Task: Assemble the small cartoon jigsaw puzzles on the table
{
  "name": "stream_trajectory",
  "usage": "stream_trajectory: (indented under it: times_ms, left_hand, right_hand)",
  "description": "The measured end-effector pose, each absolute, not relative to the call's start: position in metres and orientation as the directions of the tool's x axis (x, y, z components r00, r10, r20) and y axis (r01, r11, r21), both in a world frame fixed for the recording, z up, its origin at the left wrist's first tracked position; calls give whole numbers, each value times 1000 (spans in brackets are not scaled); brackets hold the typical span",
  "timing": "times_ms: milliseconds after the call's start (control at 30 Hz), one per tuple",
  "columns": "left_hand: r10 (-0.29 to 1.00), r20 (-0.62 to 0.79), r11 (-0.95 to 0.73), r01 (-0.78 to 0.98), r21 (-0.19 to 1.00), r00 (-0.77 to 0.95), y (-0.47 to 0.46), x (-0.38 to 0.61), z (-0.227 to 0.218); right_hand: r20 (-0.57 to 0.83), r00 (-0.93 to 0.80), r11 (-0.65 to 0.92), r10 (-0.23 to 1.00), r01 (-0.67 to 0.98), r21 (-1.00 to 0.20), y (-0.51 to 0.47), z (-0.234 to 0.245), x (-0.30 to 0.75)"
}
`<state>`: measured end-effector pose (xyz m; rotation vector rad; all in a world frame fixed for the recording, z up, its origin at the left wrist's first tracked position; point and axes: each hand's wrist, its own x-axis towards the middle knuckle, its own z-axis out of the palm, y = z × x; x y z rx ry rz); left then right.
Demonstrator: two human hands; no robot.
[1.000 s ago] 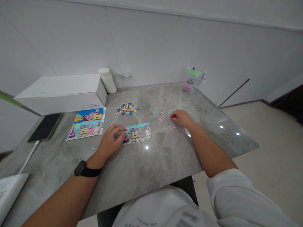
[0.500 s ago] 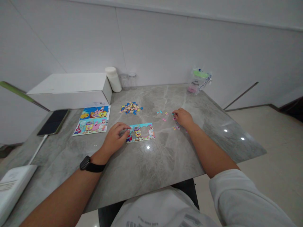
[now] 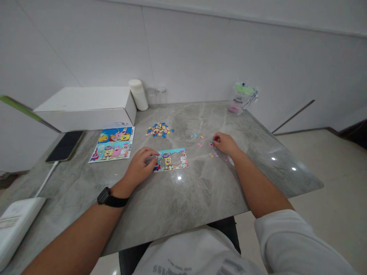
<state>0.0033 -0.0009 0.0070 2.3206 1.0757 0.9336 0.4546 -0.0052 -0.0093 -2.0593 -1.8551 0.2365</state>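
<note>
A partly assembled cartoon jigsaw puzzle [image 3: 168, 162] lies flat, with a gap showing the grey table right of its yellow character. My left hand [image 3: 141, 164] is at its left end, thumb and index finger curled onto the edge. Farther right, my right hand [image 3: 225, 143] is low over the table with its fingertips pinched at a small puzzle piece [image 3: 211, 144], partly hidden by the fingers. Several loose pink and yellow pieces [image 3: 212, 155] lie below that hand. To its left are more loose pieces, including a blue one [image 3: 195, 135] and a pink one [image 3: 200, 144].
A heap of puzzle pieces [image 3: 159, 130] lies behind the puzzle. At left are a printed picture sheet [image 3: 112, 145], a phone [image 3: 65, 146] on a cable and a white box [image 3: 86, 107]. A white bottle [image 3: 138, 95], clear jars [image 3: 161, 97] and a plastic bag [image 3: 242, 99] stand along the wall.
My right hand has shifted slightly right and toward me, uncovering more of the loose pieces by its fingertips. My left hand stays on the puzzle's left end. The view has moved slightly.
</note>
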Motion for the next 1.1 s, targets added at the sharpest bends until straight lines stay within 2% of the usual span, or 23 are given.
stream_trajectory:
  times_ms: [267, 567, 667, 900, 1033, 1100]
  left_hand:
    - [788, 396, -610, 511, 605, 471, -1, 4, 6]
    - [797, 375, -597, 517, 614, 474, -1, 5, 8]
    - [803, 364, -588, 520, 620, 473, -2, 5, 8]
    - [801, 352, -588, 525, 615, 485, -1, 4, 7]
    - [796, 360, -596, 521, 611, 487, -1, 4, 6]
    - [795, 362, -597, 520, 611, 487, 0, 3, 5]
  right_hand:
    - [150, 184, -59, 971, 799, -599, -5, -9, 456]
    - [90, 171, -70, 981, 749, -659, -8, -3, 444]
    - [54, 114, -52, 992, 759, -649, -13, 4, 439]
    - [-97, -177, 90, 980, 814, -574, -22, 16, 419]
    - [40, -167, 168, 985, 893, -418, -22, 21, 419]
    - [130, -90, 132, 987, 925, -358, -22, 24, 428]
